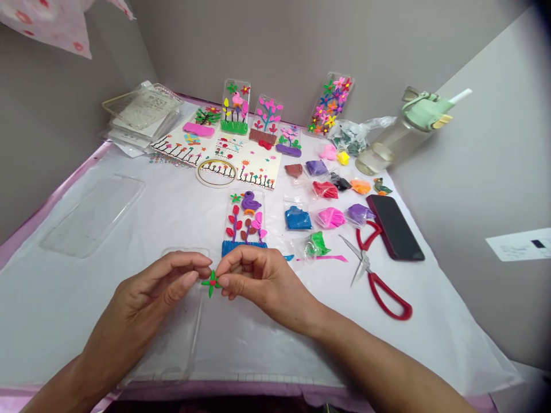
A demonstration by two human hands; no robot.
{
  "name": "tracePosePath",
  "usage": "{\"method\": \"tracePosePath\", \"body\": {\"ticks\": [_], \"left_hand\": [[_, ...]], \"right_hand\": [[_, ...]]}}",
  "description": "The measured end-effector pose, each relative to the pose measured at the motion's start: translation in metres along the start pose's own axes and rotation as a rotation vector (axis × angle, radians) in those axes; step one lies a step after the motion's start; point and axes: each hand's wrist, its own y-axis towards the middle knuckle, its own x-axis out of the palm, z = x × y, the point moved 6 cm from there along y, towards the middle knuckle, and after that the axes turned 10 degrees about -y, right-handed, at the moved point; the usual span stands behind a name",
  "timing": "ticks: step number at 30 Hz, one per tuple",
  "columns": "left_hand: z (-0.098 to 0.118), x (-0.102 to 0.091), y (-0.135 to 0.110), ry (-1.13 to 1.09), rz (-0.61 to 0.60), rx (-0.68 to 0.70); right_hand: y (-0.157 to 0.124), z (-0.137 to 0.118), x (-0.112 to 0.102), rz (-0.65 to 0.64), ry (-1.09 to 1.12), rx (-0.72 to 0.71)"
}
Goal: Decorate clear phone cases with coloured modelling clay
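A small green clay flower (212, 282) with a red centre is pinched by its right side between the thumb and fingers of my right hand (253, 275). My left hand (159, 292) is curved close at the flower's left, thumb and forefinger apart; whether a fingertip touches a petal I cannot tell. Below them lies a clear phone case (183, 338), partly hidden by my left hand and wrist. Just beyond my right hand is a clear case decorated with a purple clay bird (250, 202), flowers and blue clay along its bottom, its lower end partly covered by my fingers.
Red-handled scissors (365, 263) lie open at the right, beside a black phone (396, 228). Several bagged clay lumps (330, 218) spread before a water bottle (396, 135). Decorated cases (236, 107) stand at the back. Another clear case (94, 217) and a tape roll (216, 172) lie left.
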Motion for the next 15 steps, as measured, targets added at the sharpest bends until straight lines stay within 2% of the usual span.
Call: {"method": "tracePosePath", "body": {"ticks": [6, 15], "left_hand": [[-0.0032, 0.0051, 0.0009, -0.063, -0.078, -0.084], [-0.0096, 0.0032, -0.0004, -0.141, -0.036, -0.114]], "right_hand": [[0.0003, 0.0013, 0.0004, -0.006, -0.008, -0.001], [0.0003, 0.0002, -0.0007, 0.019, -0.007, -0.009]]}}
